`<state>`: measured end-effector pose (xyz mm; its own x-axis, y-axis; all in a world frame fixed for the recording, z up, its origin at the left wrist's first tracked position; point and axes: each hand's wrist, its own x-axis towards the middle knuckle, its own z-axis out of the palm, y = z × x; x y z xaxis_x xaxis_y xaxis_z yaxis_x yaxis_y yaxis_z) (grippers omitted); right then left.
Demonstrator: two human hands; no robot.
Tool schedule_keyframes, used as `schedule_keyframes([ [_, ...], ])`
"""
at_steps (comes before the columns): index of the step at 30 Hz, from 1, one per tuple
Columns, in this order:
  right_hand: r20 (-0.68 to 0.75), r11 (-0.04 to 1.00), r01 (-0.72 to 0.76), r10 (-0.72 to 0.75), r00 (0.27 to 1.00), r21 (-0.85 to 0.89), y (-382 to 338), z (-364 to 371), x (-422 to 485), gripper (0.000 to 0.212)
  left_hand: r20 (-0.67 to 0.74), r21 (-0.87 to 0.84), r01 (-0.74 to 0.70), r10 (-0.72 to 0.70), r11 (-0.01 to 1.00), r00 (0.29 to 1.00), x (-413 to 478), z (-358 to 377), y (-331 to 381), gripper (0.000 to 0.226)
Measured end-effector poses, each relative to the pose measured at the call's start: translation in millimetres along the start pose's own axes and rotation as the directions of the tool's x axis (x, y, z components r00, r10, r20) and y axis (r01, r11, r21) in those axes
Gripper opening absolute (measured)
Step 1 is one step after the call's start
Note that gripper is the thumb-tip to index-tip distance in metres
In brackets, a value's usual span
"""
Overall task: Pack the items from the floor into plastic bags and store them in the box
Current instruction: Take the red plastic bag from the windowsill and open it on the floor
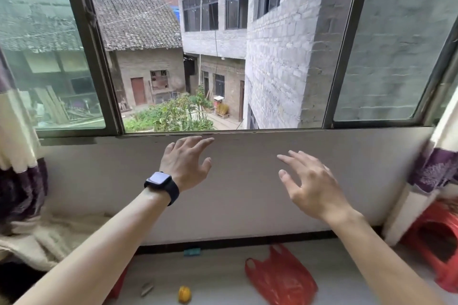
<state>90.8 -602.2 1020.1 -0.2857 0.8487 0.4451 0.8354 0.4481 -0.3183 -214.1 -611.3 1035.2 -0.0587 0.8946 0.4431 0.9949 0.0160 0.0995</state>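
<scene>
Both hands are lifted in front of the white wall (247, 205) under the open window and hold nothing. The left hand (184, 163), with a dark smartwatch (158, 181) on its wrist, has its fingers spread wide, the tips near the sill edge. The right hand (313, 186) is also spread and loose, fingers aimed up and left. Below, a red plastic bag (280, 277) lies flat on the pale floor (223, 277) between the forearms, its long axis slanting from the handles, which point toward the wall, down to the right. Left of it, across bare floor, sits a small yellow item (184, 294), and further left a thin grey piece (147, 289). A teal packet (192, 252) lies at the skirting, its face too blurred to read. A red plastic stool (436, 238) stands at the right edge beside a purple-and-cream curtain (431, 171).
</scene>
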Motion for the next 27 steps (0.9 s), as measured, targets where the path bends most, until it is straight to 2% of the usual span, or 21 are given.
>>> schedule_keyframes([
  [9, 0.133, 1.0, -0.004, 0.008, 0.991, -0.031, 61, 96, 163, 0.042, 0.077, -0.08, 0.066, -0.059, 0.995, 0.995, 155, 114, -37, 0.053],
  [12, 0.17, 0.999, -0.014, 0.021, 0.985, -0.038, 87, 125, 198, 0.042, 0.117, -0.089, 0.133, -0.122, 0.987, 0.986, 202, 148, -48, 0.05],
  [18, 0.31, 0.997, -0.063, 0.073, 0.948, -0.044, 155, 197, 231, 0.041, 0.314, -0.065, 0.237, -0.206, 0.969, 0.927, 231, 246, -42, 0.047],
  [23, 0.56, 0.993, -0.105, 0.116, 0.82, -0.052, 230, 288, 228, 0.043, 0.516, -0.007, 0.301, -0.254, 0.954, 0.818, 209, 342, -24, 0.049],
  [27, 0.727, 0.997, -0.06, 0.081, 0.682, -0.054, 290, 375, 217, 0.046, 0.619, 0.084, 0.401, -0.363, 0.912, 0.697, 189, 424, -17, 0.05],
])
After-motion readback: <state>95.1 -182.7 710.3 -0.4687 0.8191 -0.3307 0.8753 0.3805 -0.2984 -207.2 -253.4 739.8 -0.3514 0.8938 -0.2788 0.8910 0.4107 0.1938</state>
